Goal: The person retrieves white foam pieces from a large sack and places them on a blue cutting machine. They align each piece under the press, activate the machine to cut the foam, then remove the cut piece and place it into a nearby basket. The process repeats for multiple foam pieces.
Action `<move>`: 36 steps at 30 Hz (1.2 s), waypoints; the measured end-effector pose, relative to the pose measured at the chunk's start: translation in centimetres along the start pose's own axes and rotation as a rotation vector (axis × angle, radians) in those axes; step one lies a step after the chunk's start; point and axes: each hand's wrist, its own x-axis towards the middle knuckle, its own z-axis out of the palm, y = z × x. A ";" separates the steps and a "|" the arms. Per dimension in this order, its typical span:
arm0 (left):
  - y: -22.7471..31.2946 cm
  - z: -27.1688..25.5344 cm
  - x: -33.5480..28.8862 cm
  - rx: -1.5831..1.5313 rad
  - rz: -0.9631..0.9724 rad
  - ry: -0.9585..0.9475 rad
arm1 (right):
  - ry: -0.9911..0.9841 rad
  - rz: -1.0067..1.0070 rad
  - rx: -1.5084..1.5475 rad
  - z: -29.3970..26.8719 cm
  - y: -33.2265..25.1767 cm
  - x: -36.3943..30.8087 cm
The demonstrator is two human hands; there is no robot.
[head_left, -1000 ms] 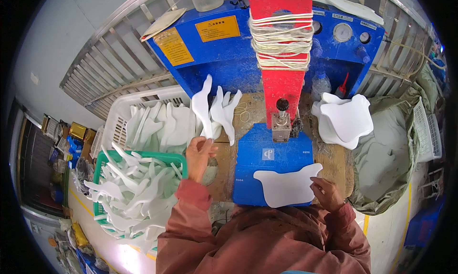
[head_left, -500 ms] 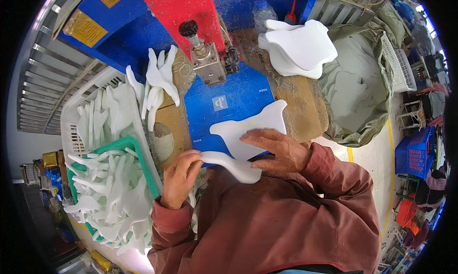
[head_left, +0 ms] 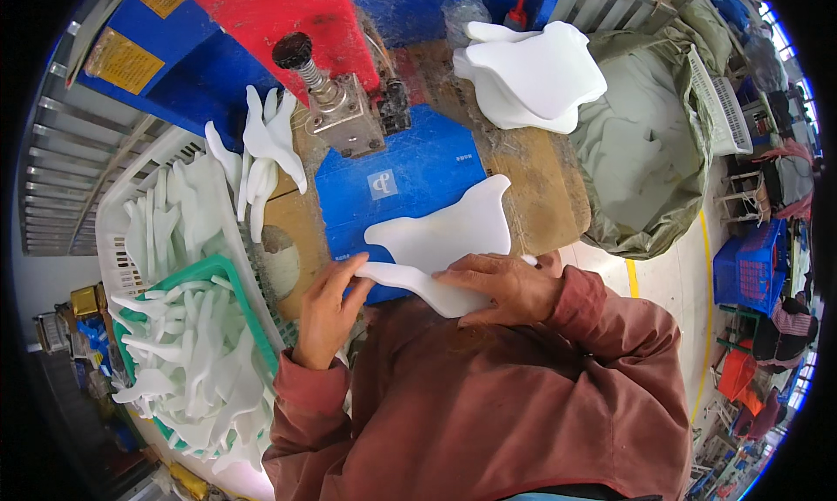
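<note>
A curved white foam-like piece is held edge-on close to my body. My left hand pinches its left end between thumb and fingers. My right hand grips the right part, fingers over the top and thumb below, hiding that end. Just beyond lies a flat, wide white piece with a wavy outline, resting on a blue board. Its near edge is partly covered by my right hand and the held piece.
Behind the board stands a red and blue machine with a metal head. A stack of white pieces sits at the right, beside a sack of them. Leftward are narrow pieces, a white basket and a green-rimmed crate.
My right hand has shifted off the flat piece and closed around the curved one. That piece now sits slightly higher and flatter. The whole view has drifted a little.
</note>
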 end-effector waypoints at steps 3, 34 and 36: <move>-0.6 -0.1 0.4 -0.019 -0.034 -0.093 | 0.041 -0.080 -0.248 -0.7 0.7 0.6; -7.6 6.4 4.0 0.228 -0.171 0.118 | 0.018 -0.128 -0.560 0.3 8.2 7.0; -7.6 6.4 4.0 0.223 -0.189 0.103 | 0.022 -0.125 -0.548 0.4 8.5 7.0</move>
